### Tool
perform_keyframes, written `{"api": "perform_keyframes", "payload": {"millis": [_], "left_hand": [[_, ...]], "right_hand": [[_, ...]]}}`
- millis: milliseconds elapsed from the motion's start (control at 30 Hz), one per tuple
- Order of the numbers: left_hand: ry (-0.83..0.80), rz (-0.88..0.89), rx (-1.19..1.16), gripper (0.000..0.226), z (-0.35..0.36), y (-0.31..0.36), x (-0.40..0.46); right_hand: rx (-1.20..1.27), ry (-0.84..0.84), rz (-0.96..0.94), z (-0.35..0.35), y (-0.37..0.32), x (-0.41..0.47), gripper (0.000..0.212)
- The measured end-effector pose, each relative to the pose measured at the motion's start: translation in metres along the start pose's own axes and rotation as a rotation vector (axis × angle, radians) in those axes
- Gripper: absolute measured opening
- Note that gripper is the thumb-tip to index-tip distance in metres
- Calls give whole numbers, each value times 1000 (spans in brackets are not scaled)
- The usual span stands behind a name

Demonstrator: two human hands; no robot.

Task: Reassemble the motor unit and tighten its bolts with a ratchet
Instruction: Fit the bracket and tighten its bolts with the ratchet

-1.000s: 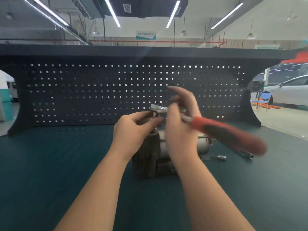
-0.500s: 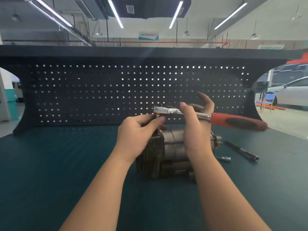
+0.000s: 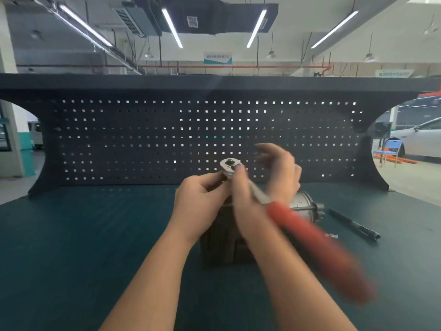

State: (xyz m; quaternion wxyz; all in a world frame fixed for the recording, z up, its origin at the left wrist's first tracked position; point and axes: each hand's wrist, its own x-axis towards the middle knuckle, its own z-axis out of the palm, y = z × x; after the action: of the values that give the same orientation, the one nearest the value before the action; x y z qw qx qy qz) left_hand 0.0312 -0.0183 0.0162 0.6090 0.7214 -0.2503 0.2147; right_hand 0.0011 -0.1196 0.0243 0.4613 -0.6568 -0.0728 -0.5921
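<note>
Head view, looking forward and down over both forearms. The motor unit (image 3: pixel 303 206) stands on the dark green tabletop (image 3: pixel 95 235), near its middle and in front of a black pegboard (image 3: pixel 143 139); most of its dark finned body is hidden behind the two hands. The ratchet (image 3: pixel 310 235) sits with its chromed head (image 3: pixel 229 166) level above the top of the unit, presumably engaged on a bolt that cannot be seen, while its red handle runs down and to the right toward the camera and is blurred by motion. The left hand (image 3: pixel 198 206) has its fingers curled just under the ratchet head, apparently steadying the socket on the fastener; exactly what it pinches is hidden. The right hand (image 3: pixel 262 187) lies against the shank with its thumb pressed near the head and its fingers spread loose above, so it guides the tool rather than clamps it. Judged from this arrangement, a tightening stroke is in hand. A black extension bar (image 3: pixel 353 225) and a small silver socket piece (image 3: pixel 333 236) lie on the tabletop just right of the unit, within easy reach.
</note>
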Motion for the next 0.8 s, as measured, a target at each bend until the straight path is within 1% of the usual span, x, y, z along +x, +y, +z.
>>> {"api": "perform_keyframes", "payload": {"millis": [67,100,133,167,200,267,300,333,367,400,433,467,500,533,567,600,667,733,767,800], "left_hand": [[-23,33,27,28,1,0,1],[-14,49,46,25,1,0,0],[3,50,47,20,1,0,1],[27,47,16,14,1,1,1],[44,39,-23,10,0,-2,3],[37,42,-40,12,6,4,0],[40,75,81,18,12,0,-2],[67,12,220,35,21,4,-8],[128,29,340,62,21,10,-9],[240,123,695,82,20,10,-16],[315,91,702,82,19,13,-12],[213,-62,381,59,20,12,-14],[102,-61,144,27,20,9,-13],[53,-18,94,24,10,6,-7],[23,-14,8,32,4,5,-3],[-38,20,-29,33,-2,-1,0],[-86,106,-19,30,0,2,2],[-60,123,-26,29,3,2,3],[-34,99,-56,29,5,4,2],[-19,75,-65,30,4,3,2]], "right_hand": [[343,-3,229,-8,7,10,20],[499,35,299,-10,9,13,23],[563,69,315,-14,9,15,29],[533,84,265,-14,8,16,34],[433,87,165,-13,5,12,39],[200,64,-108,-5,-5,3,49],[111,32,-241,1,-11,-4,47],[15,-10,-358,8,-16,-12,42],[-80,-65,-453,15,-19,-20,40],[-159,-106,-500,21,-21,-26,43],[-197,-125,-513,25,-21,-29,47],[-207,-112,-482,23,-21,-27,49],[-193,-57,-438,20,-19,-23,50],[-142,17,-355,15,-14,-16,52],[-53,80,-262,10,-6,-7,56],[64,119,-153,3,2,0,58],[294,185,41,-7,15,8,62],[422,235,205,-6,25,10,64],[446,255,231,-5,24,13,62],[438,269,211,-4,15,13,57]]}}
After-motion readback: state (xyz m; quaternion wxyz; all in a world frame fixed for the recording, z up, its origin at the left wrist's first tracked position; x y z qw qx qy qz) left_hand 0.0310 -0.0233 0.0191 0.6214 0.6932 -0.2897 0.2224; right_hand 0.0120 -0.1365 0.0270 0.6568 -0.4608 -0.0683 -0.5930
